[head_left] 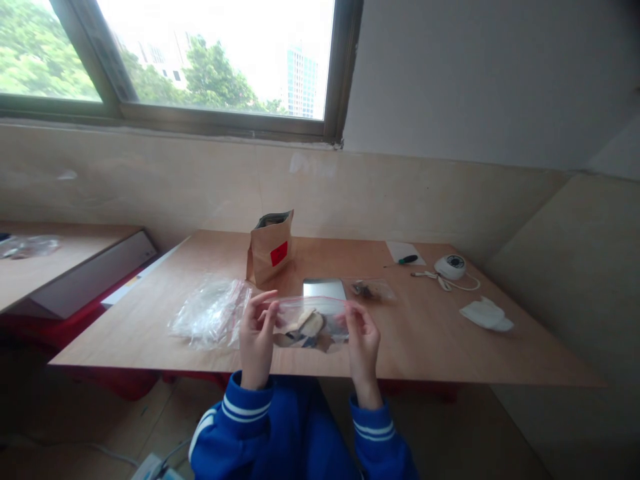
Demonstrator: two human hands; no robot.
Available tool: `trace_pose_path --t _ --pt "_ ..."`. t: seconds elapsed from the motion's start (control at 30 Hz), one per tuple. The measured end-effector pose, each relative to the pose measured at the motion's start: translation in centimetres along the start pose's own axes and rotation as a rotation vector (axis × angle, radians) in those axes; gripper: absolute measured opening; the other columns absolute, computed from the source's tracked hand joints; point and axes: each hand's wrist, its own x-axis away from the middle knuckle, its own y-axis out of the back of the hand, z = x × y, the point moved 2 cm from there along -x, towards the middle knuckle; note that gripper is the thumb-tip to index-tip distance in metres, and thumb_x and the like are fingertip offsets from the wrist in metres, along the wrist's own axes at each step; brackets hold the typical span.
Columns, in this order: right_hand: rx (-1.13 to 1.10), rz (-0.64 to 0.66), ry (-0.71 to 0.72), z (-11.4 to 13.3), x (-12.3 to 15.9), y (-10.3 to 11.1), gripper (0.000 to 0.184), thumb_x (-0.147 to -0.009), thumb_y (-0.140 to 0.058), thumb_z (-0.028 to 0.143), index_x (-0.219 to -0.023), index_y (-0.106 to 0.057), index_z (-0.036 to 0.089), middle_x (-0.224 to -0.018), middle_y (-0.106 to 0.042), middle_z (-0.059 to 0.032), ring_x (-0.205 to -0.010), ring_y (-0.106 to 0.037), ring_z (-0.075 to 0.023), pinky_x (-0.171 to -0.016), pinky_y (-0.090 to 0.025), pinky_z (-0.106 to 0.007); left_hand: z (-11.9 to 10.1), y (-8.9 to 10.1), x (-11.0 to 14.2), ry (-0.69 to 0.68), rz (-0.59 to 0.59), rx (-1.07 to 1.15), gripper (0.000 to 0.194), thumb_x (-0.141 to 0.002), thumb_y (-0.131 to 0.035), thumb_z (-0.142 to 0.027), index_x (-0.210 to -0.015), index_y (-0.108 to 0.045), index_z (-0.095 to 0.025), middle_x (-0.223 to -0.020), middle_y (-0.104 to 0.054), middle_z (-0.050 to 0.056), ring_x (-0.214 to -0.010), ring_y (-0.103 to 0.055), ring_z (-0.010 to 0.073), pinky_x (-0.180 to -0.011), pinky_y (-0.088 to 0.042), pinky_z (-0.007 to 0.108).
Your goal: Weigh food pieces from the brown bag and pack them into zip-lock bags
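Nearest you, at the bottom left, a pale boxy object (155,469) with a cable sits low, below the table (425,347). Your blue sleeves (250,427) reach in at the near edge. Your left hand (259,337) has its thumb and index finger closed on the left end of the top edge of the clear bag (331,308); your right hand (362,340) pinches the right end likewise, thumb against fingers. The clear bag is stretched between both hands over the near middle of the table, with tan and dark pieces (311,323) inside; their exact kind cannot be told. To the left lies a pile of clear bags (206,313), some with red edges. At right, well apart from your hands, is a crumpled white cloth (486,313). Just beyond the clear bag: a flat silvery object (324,288), partly hidden, and to its right a small bag (375,290) with dark contents. Farther right: white dome camera (450,267), its cable loosely looped. Far side, left of centre: brown pouch (270,250), upright, top open, red label (279,253) on front. Far right: green-and-black screwdriver (408,259), partly over white paper (397,251).
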Motion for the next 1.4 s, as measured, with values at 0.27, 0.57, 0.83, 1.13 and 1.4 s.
trace_pose_path --t 0.27,0.57,0.83,1.13,1.4 --pt "-0.058 -0.324 -0.025 0.1 0.0 -0.2 0.043 -0.081 -0.059 0.051 -0.098 -0.067 0.013 -0.065 -0.062 -0.0021 -0.058 -0.056 -0.0145 -0.056 -0.047 -0.026 2.5 -1.4 1.3 0.326 0.186 0.236 0.032 -0.073 -0.071 -0.042 -0.089 -0.070 -0.015 -0.080 -0.070 0.004 -0.075 -0.063 0.0147 -0.069 -0.050 0.024" --pt "0.142 -0.209 0.053 0.1 0.4 0.1 0.045 -0.085 -0.053 0.054 -0.095 -0.067 0.012 -0.065 -0.061 -0.0023 -0.056 -0.054 -0.0138 -0.057 -0.045 -0.026 1.9 -0.5 1.1 0.272 0.039 0.166 0.031 -0.074 -0.068 -0.046 -0.081 -0.061 -0.016 -0.067 -0.064 -0.001 -0.058 -0.062 0.0120 -0.057 -0.052 0.022" --pt "0.077 -0.229 -0.001 -0.7 0.8 0.4 0.043 -0.081 -0.057 0.055 -0.090 -0.065 0.013 -0.057 -0.053 0.0016 -0.049 -0.048 -0.0112 -0.047 -0.041 -0.022 0.8 -1.0 2.1 0.149 -0.057 0.024 0.030 -0.080 -0.061 -0.047 -0.085 -0.056 -0.018 -0.056 -0.051 -0.007 -0.038 -0.048 0.0063 -0.036 -0.040 0.017" --pt "0.099 -0.166 0.058 0.0 0.2 1.9 0.034 -0.081 -0.060 0.047 -0.085 -0.066 0.014 -0.084 -0.070 -0.0095 -0.079 -0.064 -0.0199 -0.076 -0.051 -0.032 0.8 0.0 1.6 0.130 0.077 -0.062 0.032 -0.079 -0.062 -0.049 -0.084 -0.059 -0.017 -0.070 -0.063 0.000 -0.054 -0.063 0.0136 -0.049 -0.052 0.023" --pt "0.046 -0.183 0.110 1.1 0.4 1.8 0.031 -0.081 -0.060 0.047 -0.077 -0.063 0.016 -0.077 -0.069 -0.0060 -0.079 -0.065 -0.0196 -0.077 -0.051 -0.032 0.0 -0.3 2.4 0.066 0.025 -0.024 0.028 -0.082 -0.060 -0.045 -0.080 -0.057 -0.018 -0.073 -0.062 0.000 -0.067 -0.064 0.0140 -0.063 -0.052 0.024"
